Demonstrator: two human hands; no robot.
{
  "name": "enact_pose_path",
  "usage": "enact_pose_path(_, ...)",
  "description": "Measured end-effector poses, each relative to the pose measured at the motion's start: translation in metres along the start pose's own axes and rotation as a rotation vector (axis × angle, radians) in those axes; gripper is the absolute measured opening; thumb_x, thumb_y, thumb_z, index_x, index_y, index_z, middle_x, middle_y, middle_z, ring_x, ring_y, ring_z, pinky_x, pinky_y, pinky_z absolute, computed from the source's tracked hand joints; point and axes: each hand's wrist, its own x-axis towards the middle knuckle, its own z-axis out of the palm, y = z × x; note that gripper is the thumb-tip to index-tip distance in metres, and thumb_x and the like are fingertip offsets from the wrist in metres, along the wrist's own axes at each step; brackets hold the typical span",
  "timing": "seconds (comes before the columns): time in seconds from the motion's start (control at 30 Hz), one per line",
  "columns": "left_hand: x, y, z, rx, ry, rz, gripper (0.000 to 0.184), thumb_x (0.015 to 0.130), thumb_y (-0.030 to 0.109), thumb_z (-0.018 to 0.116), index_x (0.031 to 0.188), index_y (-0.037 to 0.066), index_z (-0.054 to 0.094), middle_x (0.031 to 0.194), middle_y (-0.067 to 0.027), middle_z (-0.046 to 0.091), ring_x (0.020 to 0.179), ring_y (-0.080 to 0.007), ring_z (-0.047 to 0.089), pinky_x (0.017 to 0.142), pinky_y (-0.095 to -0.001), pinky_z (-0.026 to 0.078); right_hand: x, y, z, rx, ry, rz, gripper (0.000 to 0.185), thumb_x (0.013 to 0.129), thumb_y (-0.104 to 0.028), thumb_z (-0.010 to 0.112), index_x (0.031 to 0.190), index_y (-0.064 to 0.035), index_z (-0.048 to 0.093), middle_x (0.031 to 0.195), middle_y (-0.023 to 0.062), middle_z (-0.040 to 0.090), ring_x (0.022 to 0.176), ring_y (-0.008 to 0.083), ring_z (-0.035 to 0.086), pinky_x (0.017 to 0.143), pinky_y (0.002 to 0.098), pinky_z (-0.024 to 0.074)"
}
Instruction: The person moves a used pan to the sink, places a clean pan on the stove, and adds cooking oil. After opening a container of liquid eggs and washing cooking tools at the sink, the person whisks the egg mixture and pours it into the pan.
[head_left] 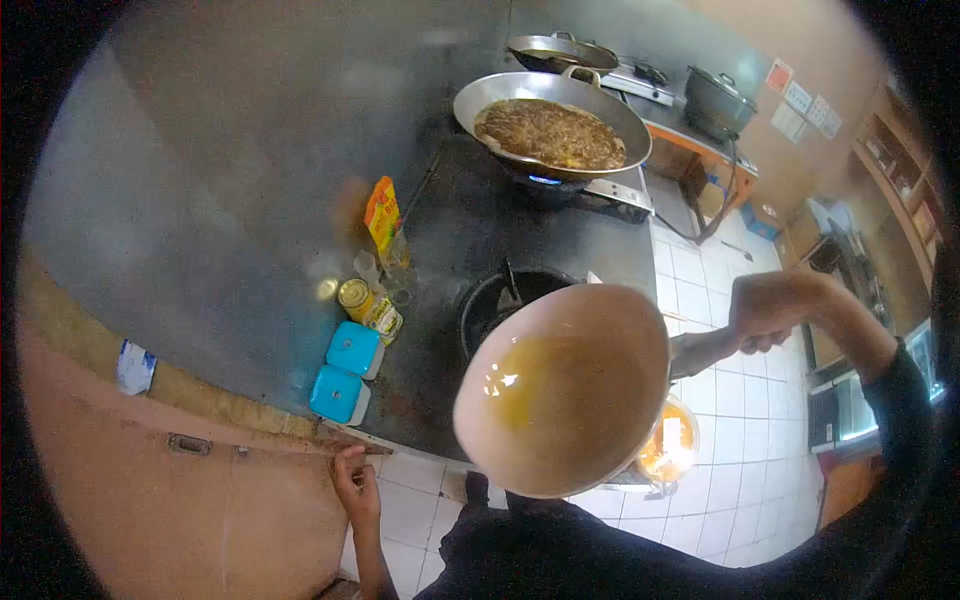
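Note:
My right hand (775, 310) is closed round the handle of a frying pan (590, 430), which is pale inside. The pan is tilted, and a little yellow oil (530, 375) is pooled toward its left side. Partly behind the pan is a black round burner or pan (485, 310) on the dark counter; I cannot tell which. My left hand (355, 485) hangs low by the counter's front corner, its fingers loosely bent and apart, with nothing in them. Closest to it are two blue-lidded containers (340, 393).
A large wok (640, 125) of bubbling brown food sits over a lit blue flame. Behind it stands another wok (565, 50). A yellow-lidded can (355, 293) and an orange-yellow packet (383, 220) line the wall. Right of the pan is a container of orange liquid (690, 440).

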Motion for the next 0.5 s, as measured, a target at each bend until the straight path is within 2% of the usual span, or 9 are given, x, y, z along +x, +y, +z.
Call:
enact_pose_path(0.03, -0.006, -0.004, 0.002, -0.065, 0.02, -0.007, 0.025, 0.078, -0.003, 0.049, 0.101, 0.004, 0.052, 0.106, -0.0072, 0.048, 0.086, -0.0157, 0.052, 0.067, -0.0256, 0.041, -0.001, 0.003, -0.001, 0.006, -0.008, 0.009, 0.046, 0.069, -0.051, 0.068, 0.063, -0.0049, 0.062, 0.053, 0.0006, 0.054, 0.041, 0.0095, 0.045, 0.039, 0.023, 0.0397)
enact_pose_path(0.1, -0.013, -0.007, 0.004, -0.13, 0.028, -0.013, 0.025, 0.077, -0.004, 0.049, 0.1, 0.005, 0.052, 0.105, -0.0068, 0.048, 0.087, -0.0158, 0.052, 0.067, -0.0252, 0.041, -0.001, 0.012, 0.0, -0.085, 0.03, 0.077, 0.036, 0.072, -0.039, 0.066, 0.06, -0.0053, 0.063, 0.053, 0.0019, 0.056, 0.044, 0.01, 0.052, 0.041, 0.022, 0.043)
enact_pose_path(0.17, -0.016, -0.004, 0.005, -0.123, 0.05, -0.057, 0.027, 0.076, -0.005, 0.049, 0.1, 0.005, 0.051, 0.105, -0.006, 0.049, 0.086, -0.0165, 0.052, 0.067, -0.0262, 0.042, -0.002, 0.017, 0.006, -0.09, 0.071, 0.102, 0.035, 0.072, -0.039, 0.063, 0.057, -0.0068, 0.063, 0.05, 0.0024, 0.056, 0.043, 0.0108, 0.053, 0.042, 0.0232, 0.0436)
enact_pose_path(0.23, -0.016, -0.008, 0.007, -0.074, 0.042, -0.064, 0.027, 0.076, -0.005, 0.049, 0.101, 0.005, 0.051, 0.104, -0.0061, 0.049, 0.087, -0.0165, 0.052, 0.067, -0.0262, 0.042, 0.013, 0.031, 0.017, -0.121, 0.189, 0.038, 0.036, 0.072, -0.041, 0.061, 0.057, -0.008, 0.063, 0.051, 0.0027, 0.057, 0.041, 0.011, 0.053, 0.041, 0.0245, 0.044)
enact_pose_path(0.3, -0.011, -0.009, 0.011, -0.029, 0.038, -0.065, 0.027, 0.076, -0.004, 0.049, 0.101, 0.004, 0.051, 0.104, -0.0062, 0.049, 0.087, -0.0165, 0.052, 0.067, -0.0262, 0.042, 0.017, 0.036, 0.029, 0.003, 0.318, 0.017, 0.036, 0.071, -0.043, 0.062, 0.062, -0.0079, 0.066, 0.055, 0.0027, 0.061, 0.05, 0.0119, 0.06, 0.047, 0.0263, 0.0462)
enact_pose_path(0.37, -0.01, -0.008, 0.015, -0.064, 0.024, -0.124, 0.026, 0.076, -0.004, 0.05, 0.1, 0.005, 0.052, 0.101, -0.006, 0.051, 0.086, -0.0164, 0.052, 0.067, -0.0262, 0.042, 0.066, 0.063, 0.052, 0.077, 0.429, -0.118, 0.038, 0.071, -0.045, 0.061, 0.068, -0.0082, 0.068, 0.058, 0.0025, 0.062, 0.055, 0.0129, 0.062, 0.052, 0.0274, 0.0471)
enact_pose_path(0.43, -0.008, 0.023, 0.016, -0.036, -0.028, -0.108, 0.026, 0.076, -0.004, 0.052, 0.1, 0.005, 0.053, 0.101, -0.006, 0.052, 0.088, -0.0157, 0.052, 0.067, -0.0256, 0.042, 0.104, 0.069, 0.072, 0.145, 0.493, -0.217, 0.043, 0.067, -0.047, 0.062, 0.078, -0.0061, 0.069, 0.075, 0.0121, 0.066, 0.074, 0.0235, 0.064, 0.069, 0.0353, 0.0495)
enact_pose_path(0.5, -0.006, 0.047, 0.005, 0.0, -0.073, -0.098, 0.026, 0.075, -0.003, 0.054, 0.1, 0.006, 0.054, 0.1, -0.006, 0.053, 0.09, -0.0151, 0.052, 0.068, -0.0251, 0.042, 0.141, 0.068, 0.084, 0.219, 0.464, -0.235, 0.047, 0.067, -0.047, 0.063, 0.086, -0.0042, 0.069, 0.085, 0.017, 0.066, 0.083, 0.0271, 0.063, 0.073, 0.0364, 0.0489)
